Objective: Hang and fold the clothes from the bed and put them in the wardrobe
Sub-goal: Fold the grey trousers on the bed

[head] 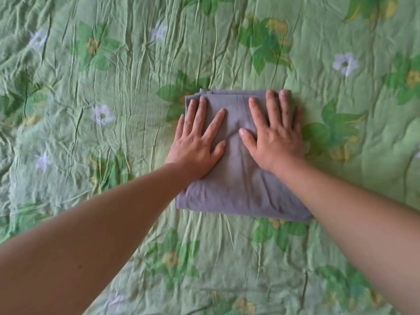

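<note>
Left side: wrinkled green quilted bedspread with a leaf and flower print point(91, 64), covers the bed across the whole view. No other clothes in frame, no wardrobe in frame.

Left hand point(196, 144): flat, palm down on the left part of the folded grey fabric garment point(236, 178). Fingers point(200, 112) straight and spread, pointing far, gripping nothing. The little finger runs along the garment's left edge, about on the bedspread.

Centre: the garment lies on the bed as a compact, near-square packet. The long axis is hard to call, maybe slightly near-to-far. Stacked layer edges show at the far-left corner. The near edge lies toward the person with no hand on it.

Right hand point(276, 135): also flat, palm down on the right part. Fingers point(272, 105) straight, tips reaching the far edge, outermost finger at the right edge. Nothing is pinched.

Key relation: the garment is directly under both hands. Both sit on the far half, so the free near half lies between wrists and body. Neither hand is nearer, the setup is symmetric.

Judgement: pressing or smoothing step, fold looks about done. Next is likely sliding fingers under the left and right edges to lift it. Risk: the layers slip apart if it is lifted from one side.

Right side: more green bedspread.
</note>
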### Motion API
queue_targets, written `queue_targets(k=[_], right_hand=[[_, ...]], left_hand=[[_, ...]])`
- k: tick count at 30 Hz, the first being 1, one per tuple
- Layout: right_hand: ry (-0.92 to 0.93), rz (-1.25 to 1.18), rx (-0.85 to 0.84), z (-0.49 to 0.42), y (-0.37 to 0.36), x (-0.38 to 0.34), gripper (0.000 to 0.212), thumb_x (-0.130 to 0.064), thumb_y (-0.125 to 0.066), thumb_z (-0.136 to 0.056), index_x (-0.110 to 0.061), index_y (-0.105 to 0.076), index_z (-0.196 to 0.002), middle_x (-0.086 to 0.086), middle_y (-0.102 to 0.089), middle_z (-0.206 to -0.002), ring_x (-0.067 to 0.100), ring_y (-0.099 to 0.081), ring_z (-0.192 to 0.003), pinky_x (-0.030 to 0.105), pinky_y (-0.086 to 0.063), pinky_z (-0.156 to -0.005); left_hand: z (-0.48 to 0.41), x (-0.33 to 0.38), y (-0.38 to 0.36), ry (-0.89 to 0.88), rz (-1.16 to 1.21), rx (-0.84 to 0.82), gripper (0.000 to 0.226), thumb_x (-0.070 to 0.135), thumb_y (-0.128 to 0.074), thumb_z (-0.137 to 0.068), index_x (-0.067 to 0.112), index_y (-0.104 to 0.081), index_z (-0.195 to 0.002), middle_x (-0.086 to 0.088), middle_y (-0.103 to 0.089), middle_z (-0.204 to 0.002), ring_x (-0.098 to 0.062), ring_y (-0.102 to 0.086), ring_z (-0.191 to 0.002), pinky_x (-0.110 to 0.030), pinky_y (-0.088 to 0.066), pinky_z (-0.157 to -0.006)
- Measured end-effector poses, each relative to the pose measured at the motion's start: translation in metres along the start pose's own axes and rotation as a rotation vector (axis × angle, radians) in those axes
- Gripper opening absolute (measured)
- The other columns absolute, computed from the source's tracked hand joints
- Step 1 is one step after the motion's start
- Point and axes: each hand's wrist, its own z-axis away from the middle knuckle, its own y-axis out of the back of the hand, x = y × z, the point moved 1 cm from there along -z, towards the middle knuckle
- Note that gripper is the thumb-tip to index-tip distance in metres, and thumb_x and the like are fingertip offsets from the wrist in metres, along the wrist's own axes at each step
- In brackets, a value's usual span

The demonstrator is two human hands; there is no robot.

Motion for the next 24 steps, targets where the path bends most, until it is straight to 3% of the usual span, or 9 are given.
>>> queue_targets(k=[5,8,14,17,19,22,24], right_hand=[[0.074,-0.015,0.110,0.062,0.008,-0.003,0.076,-0.064,-0.037,-0.095,-0.024,-0.025,-0.159,0.018,-0.004,-0.168,0.038,0.000,-0.154,0.069,-0.006,-0.118],[0.120,-0.010,0.043,0.116,-0.010,0.003,0.079,-0.070,-0.032,-0.095,-0.027,-0.020,-0.160,0.018,-0.002,-0.168,0.041,-0.001,-0.154,0.073,-0.011,-0.114],[0.074,-0.095,-0.003,0.105,-0.016,0.000,0.081,-0.069,-0.035,-0.094,-0.028,-0.016,-0.161,0.020,0.001,-0.167,0.042,0.004,-0.153,0.073,-0.011,-0.114],[0.035,-0.299,0.126,0.083,0.002,0.001,0.075,-0.060,-0.049,-0.093,-0.022,-0.033,-0.156,0.022,-0.010,-0.165,0.042,-0.013,-0.152,0.071,-0.024,-0.112],[0.008,-0.326,0.168,0.040,0.021,0.009,0.078,-0.056,-0.059,-0.090,-0.019,-0.035,-0.154,0.024,-0.019,-0.162,0.046,-0.024,-0.146,0.066,-0.031,-0.111],[-0.036,-0.276,-0.132,-0.033,0.052,0.023,0.093,-0.067,-0.066,-0.080,-0.028,-0.028,-0.155,0.016,-0.027,-0.158,0.041,-0.028,-0.144,0.055,-0.030,-0.116],[-0.006,-0.195,-0.321,-0.064,0.069,0.024,0.095,-0.070,-0.072,-0.074,-0.029,-0.035,-0.152,0.016,-0.037,-0.148,0.039,-0.037,-0.135,0.047,-0.036,-0.112]], left_hand=[[0.069,0.014,-0.005,0.063,0.058,0.009,0.068,0.057,-0.025,-0.102,0.035,0.003,-0.160,-0.008,0.019,-0.167,-0.028,0.017,-0.154,-0.046,-0.003,-0.124],[0.107,0.011,-0.024,0.072,0.083,0.004,0.068,0.057,-0.029,-0.102,0.033,-0.003,-0.161,-0.009,0.016,-0.167,-0.031,0.011,-0.154,-0.046,-0.004,-0.124],[0.095,0.010,-0.029,0.080,0.051,-0.008,0.072,0.058,-0.032,-0.098,0.036,-0.004,-0.160,-0.008,0.012,-0.168,-0.033,0.006,-0.155,-0.048,-0.011,-0.124],[0.075,0.001,-0.002,0.132,0.192,0.047,0.076,0.061,-0.043,-0.092,0.043,-0.010,-0.158,0.002,0.004,-0.167,-0.031,-0.010,-0.152,-0.054,-0.020,-0.116],[0.035,-0.009,0.024,0.219,0.280,0.125,0.085,0.059,-0.057,-0.086,0.046,-0.009,-0.155,0.007,-0.004,-0.162,-0.036,-0.020,-0.147,-0.059,-0.026,-0.112],[-0.042,-0.023,0.063,0.205,0.253,-0.002,0.095,0.054,-0.070,-0.082,0.043,-0.010,-0.155,-0.002,-0.027,-0.155,-0.033,-0.037,-0.138,-0.056,-0.037,-0.111],[-0.078,-0.023,0.081,0.124,0.205,-0.185,0.084,0.053,-0.073,-0.082,0.034,-0.031,-0.152,-0.005,-0.041,-0.140,-0.029,-0.050,-0.119,-0.046,-0.050,-0.099]])
